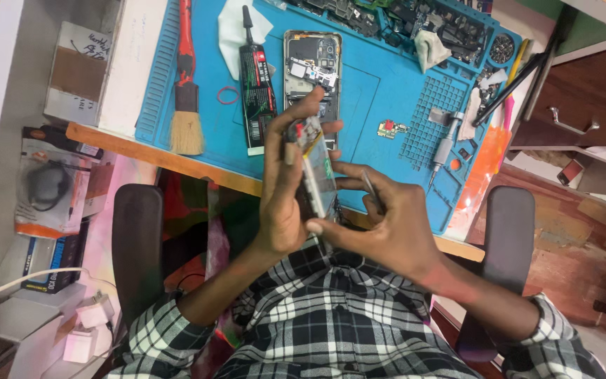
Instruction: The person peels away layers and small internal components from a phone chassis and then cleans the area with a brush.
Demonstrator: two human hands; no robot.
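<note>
My left hand [285, 182] grips an opened phone part [315, 168], a flat panel with a battery and small board, held on edge above my lap. My right hand [387, 224] touches the panel's lower end and pinches thin metal tweezers [372, 189]. Beyond my hands, an open phone body [311, 60] with bare circuitry lies on the blue work mat [380, 91]. A black glue tube [256, 77] lies just left of it. A small loose circuit piece [391, 128] rests on the mat to the right.
A red-handled brush [186, 105] and a red rubber band [228, 95] lie on the mat's left. A screwdriver [442, 149], screw tray and parts sit at right. Boxes [75, 70], chargers [85, 330] and black chair armrests [137, 245] surround me. Wooden drawers [583, 105] stand right.
</note>
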